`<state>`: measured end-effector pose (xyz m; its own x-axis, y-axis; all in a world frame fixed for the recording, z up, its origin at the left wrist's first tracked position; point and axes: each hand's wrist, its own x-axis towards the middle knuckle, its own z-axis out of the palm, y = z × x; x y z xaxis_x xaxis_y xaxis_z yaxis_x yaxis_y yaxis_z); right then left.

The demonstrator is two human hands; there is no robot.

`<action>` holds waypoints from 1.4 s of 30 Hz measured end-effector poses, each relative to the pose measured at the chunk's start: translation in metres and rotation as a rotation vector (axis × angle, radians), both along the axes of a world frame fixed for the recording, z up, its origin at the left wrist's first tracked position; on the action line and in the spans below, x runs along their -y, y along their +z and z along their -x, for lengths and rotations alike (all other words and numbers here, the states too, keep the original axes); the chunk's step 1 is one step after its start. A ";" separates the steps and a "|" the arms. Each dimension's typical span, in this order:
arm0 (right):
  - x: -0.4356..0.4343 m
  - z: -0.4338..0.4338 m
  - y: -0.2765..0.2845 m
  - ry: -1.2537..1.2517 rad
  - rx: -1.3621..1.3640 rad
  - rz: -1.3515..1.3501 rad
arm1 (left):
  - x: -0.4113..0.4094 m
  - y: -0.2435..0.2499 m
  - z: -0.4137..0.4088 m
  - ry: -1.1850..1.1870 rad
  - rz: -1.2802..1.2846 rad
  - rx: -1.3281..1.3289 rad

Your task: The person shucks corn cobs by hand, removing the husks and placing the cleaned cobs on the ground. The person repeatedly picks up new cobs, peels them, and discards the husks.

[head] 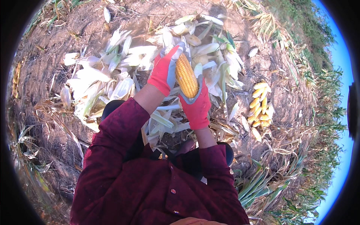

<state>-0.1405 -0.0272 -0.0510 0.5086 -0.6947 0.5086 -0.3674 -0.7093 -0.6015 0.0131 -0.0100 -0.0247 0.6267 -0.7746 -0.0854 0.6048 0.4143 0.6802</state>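
A husked ear of yellow corn (pixel 186 76) is held between my two gloved hands, tilted, with its kernels bare. My left hand (pixel 166 69), in a red and grey work glove, grips its upper end, where some pale material shows by the fingers. At the lower end, my right hand (pixel 196 102) in a matching glove cups the ear. Part of each end is hidden by the gloves. Beneath and beyond the hands lies a heap of pale corn husks (pixel 92 74).
To the right, a small pile of husked yellow corn ears (pixel 260 105) rests on the dry soil (pixel 284 92). Dry stalks and leaves (pixel 267 180) lie at lower right. Standing green corn plants (pixel 323 160) line the far right edge.
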 end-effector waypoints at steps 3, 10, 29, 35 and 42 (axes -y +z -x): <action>-0.001 0.001 -0.005 -0.042 -0.125 0.046 | -0.003 0.002 0.014 -0.012 -0.108 -0.013; 0.012 0.017 0.026 0.244 -0.132 -0.416 | -0.007 0.002 0.006 -0.285 0.133 0.050; 0.006 0.025 0.024 0.331 -0.026 -0.618 | 0.001 0.014 0.002 -0.095 0.077 0.093; 0.031 0.037 0.051 -0.040 -0.103 -0.107 | 0.023 -0.020 -0.002 0.419 -0.234 1.523; 0.043 0.048 0.044 -0.133 -0.275 0.051 | 0.014 0.025 0.011 -0.092 -0.257 1.265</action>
